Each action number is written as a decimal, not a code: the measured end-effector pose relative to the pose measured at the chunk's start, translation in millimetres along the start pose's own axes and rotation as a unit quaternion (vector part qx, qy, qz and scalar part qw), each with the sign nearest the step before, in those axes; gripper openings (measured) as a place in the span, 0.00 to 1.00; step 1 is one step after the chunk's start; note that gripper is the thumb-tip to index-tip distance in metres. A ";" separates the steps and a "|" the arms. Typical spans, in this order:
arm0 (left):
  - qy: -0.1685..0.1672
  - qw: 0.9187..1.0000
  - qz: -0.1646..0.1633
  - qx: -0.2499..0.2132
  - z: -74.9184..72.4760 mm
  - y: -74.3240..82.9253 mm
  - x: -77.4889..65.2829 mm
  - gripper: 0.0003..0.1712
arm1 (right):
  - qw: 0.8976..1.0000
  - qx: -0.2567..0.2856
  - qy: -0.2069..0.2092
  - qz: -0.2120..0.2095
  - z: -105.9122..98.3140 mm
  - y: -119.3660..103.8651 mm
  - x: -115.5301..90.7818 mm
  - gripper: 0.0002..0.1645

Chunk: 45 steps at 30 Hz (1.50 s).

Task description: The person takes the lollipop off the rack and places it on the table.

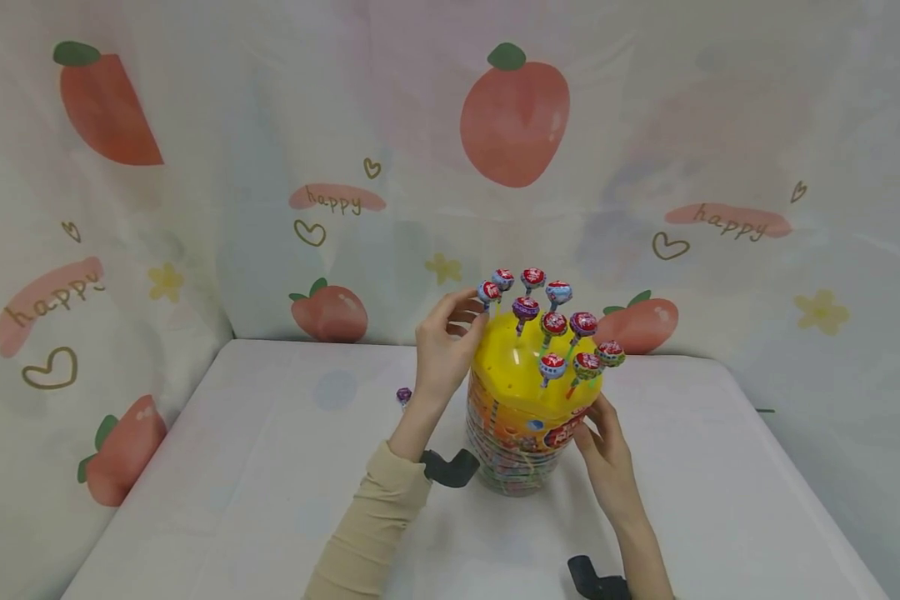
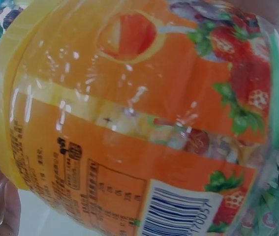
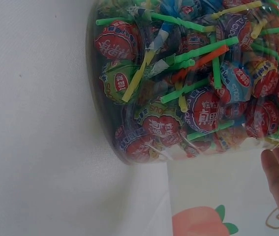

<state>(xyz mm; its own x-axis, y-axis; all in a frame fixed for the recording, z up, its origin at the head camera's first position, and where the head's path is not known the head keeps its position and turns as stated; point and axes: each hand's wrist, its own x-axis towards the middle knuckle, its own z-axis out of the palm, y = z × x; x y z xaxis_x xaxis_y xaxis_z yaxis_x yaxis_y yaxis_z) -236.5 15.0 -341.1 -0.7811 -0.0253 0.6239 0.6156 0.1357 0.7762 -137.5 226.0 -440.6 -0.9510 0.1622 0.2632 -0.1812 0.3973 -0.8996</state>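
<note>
In the head view a clear plastic candy jar (image 1: 513, 467) stands upright with a yellow lid (image 1: 506, 358). Several wrapped lollipops (image 1: 553, 325) stick up out of the lid. My left hand (image 1: 446, 350) is at the lid's left edge, thumb and forefinger pinching a blue-and-red lollipop (image 1: 488, 292) just below its head. My right hand (image 1: 607, 458) rests straight fingers against the jar's right side. The left wrist view shows the jar's orange label (image 2: 129, 98) up close, with left-hand fingers (image 2: 1, 206) beside the lid. Through the clear wall, the right wrist view shows more lollipops (image 3: 203, 110) inside.
One purple lollipop (image 1: 403, 396) lies on the white-covered table (image 1: 270, 467), left of the jar and partly behind my left forearm. A fruit-printed cloth (image 1: 390, 108) hangs behind and beside the table. Dark wrist mounts (image 1: 450, 468) stick out from both arms.
</note>
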 end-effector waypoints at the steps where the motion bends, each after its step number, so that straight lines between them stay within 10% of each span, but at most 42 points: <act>1: 0.003 1.000 0.003 -0.001 -0.1 0.2 0.4 0.18 | 1.000 0.000 0.001 -0.001 0.2 0.1 -0.1 0.34; 24: 0.054 0.998 -0.018 -0.028 -27.6 1.5 -23.5 0.17 | 1.000 -0.006 -0.002 0.000 -0.3 0.0 0.1 0.35; 45: 0.086 0.985 -0.146 -0.010 -44.2 -40.7 -63.7 0.17 | 1.000 0.005 -0.002 -0.005 -0.1 0.2 -0.5 0.35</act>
<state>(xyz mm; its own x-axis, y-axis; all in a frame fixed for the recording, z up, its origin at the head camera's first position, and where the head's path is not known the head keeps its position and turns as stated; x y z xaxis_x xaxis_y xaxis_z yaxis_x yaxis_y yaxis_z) -207.2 -32.7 -408.4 -0.8974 -0.2279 0.3777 0.3697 0.0786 0.9258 -137.0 226.1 -440.9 -0.9504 0.1541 0.2700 -0.1926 0.3901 -0.9004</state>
